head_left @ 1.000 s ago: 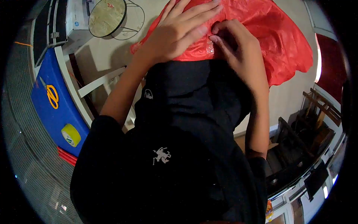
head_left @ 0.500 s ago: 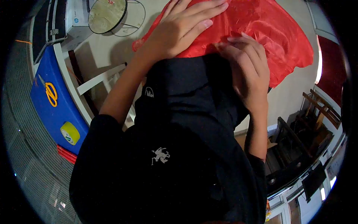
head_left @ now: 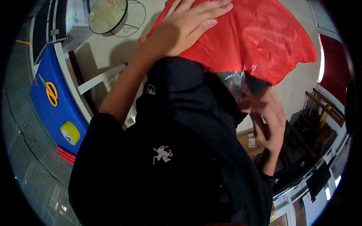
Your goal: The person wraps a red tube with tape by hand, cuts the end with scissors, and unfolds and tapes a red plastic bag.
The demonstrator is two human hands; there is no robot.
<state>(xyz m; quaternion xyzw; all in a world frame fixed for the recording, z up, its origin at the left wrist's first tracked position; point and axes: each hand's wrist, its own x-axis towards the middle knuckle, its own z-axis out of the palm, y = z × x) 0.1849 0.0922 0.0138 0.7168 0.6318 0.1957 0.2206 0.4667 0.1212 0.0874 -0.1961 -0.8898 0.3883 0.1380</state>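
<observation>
Thin red material [head_left: 271,37] is spread over my lap at the top of the view. My left hand [head_left: 188,28] lies flat on it with fingers stretched out. Lower and to the right, my right hand [head_left: 267,113] is blurred by motion, its fingers curled at the end of a shiny clear strip [head_left: 234,81]. That strip runs from the lower edge of the red material to my right fingertips.
On the blue surface [head_left: 56,116] at the left lie yellow-handled scissors [head_left: 51,93] and a roll of yellow-green tape [head_left: 70,132]. A round stool [head_left: 107,16] stands at the upper left. Dark wooden furniture [head_left: 324,109] is at the right.
My right hand has moved down and right, away from the red material's edge, and the clear strip now stretches out from it. My left hand has stayed nearly in place.
</observation>
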